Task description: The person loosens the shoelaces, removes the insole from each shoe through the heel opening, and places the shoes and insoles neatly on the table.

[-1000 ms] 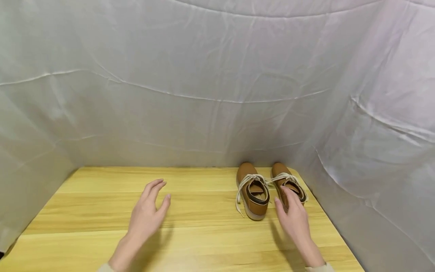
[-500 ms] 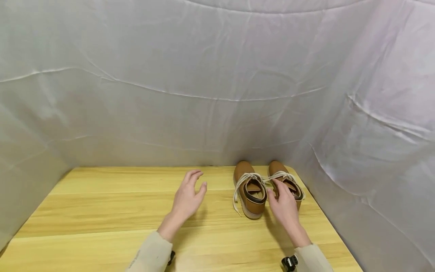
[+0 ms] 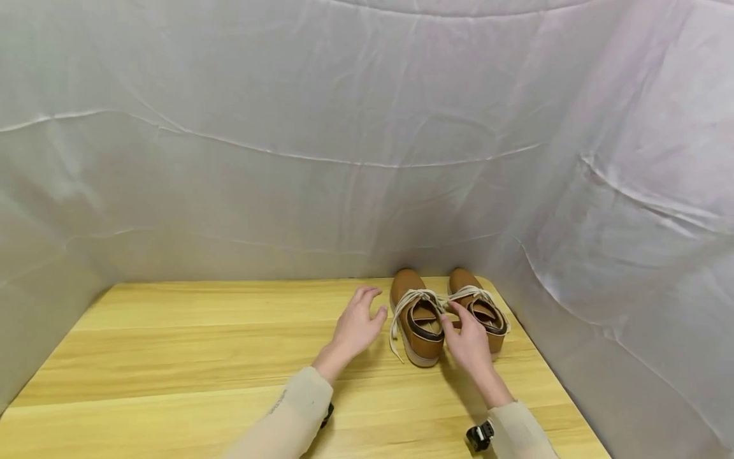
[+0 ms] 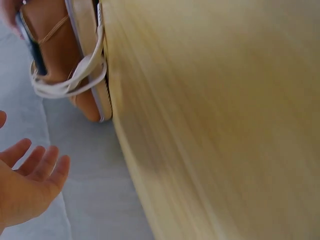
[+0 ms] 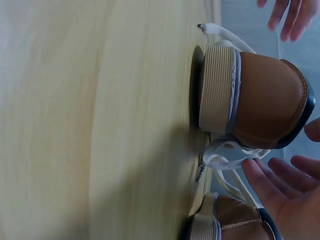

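Two brown lace-up shoes stand side by side at the back right of the wooden table, heels towards me. My right hand is between the left shoe and the right shoe, fingers loosely extended. In the right wrist view, the fingers lie close to the white laces; whether they touch, I cannot tell. My left hand hovers just left of the left shoe, its fingers slightly bent and holding nothing. In the left wrist view, a small gap separates the left hand from the shoe.
A grey cloth curtain hangs behind the table and along both sides. The shoe toes are near the table's back edge. A loose lace hangs down the left shoe's outer side. Small black devices sit at the wrists.
My left hand has moved right across the table to beside the left shoe. My right hand has shifted slightly left, in between the shoes. The shoes stay on the table.
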Available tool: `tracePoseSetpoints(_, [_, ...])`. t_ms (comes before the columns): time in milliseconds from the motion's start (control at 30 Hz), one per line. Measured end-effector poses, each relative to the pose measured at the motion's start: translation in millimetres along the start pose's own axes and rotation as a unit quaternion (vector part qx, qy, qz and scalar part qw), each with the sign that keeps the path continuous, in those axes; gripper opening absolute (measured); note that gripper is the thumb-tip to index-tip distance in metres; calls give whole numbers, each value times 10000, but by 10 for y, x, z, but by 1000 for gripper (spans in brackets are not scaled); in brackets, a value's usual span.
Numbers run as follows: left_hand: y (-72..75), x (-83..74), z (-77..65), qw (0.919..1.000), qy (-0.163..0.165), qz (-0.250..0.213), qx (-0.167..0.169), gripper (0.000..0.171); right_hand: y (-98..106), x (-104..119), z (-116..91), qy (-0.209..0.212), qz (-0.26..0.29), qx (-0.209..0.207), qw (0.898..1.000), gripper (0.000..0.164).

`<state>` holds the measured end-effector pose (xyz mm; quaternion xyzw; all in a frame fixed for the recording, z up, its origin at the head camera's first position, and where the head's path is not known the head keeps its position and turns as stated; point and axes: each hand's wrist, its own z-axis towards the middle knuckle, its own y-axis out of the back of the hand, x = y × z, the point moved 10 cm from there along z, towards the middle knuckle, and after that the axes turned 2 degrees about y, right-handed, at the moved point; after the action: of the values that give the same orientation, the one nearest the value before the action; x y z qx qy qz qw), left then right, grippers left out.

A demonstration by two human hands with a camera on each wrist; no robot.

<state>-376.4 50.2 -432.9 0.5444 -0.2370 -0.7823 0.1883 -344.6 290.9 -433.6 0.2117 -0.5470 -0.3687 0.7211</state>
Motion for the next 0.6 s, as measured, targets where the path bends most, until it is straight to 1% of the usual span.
tracePoseSetpoints(167, [-275, -27, 93, 9990, 98, -155, 403, 53, -29, -33, -5, -213, 112, 46, 9997, 45])
tracePoseSetpoints(333, [-523, -70, 131, 9965, 129, -403, 727, 59, -62, -63, -45, -297, 101, 68, 9995, 44])
tracePoseSetpoints(400, [-582, -98, 138, 9961, 73, -437, 766, 61, -73, -70, -58, -328, 99, 77, 9994, 43])
tracePoseSetpoints(600, [-726, -129, 144, 9947, 36, -272, 992, 61, -81, -70, -72, -355, 193, 30, 9992, 40])
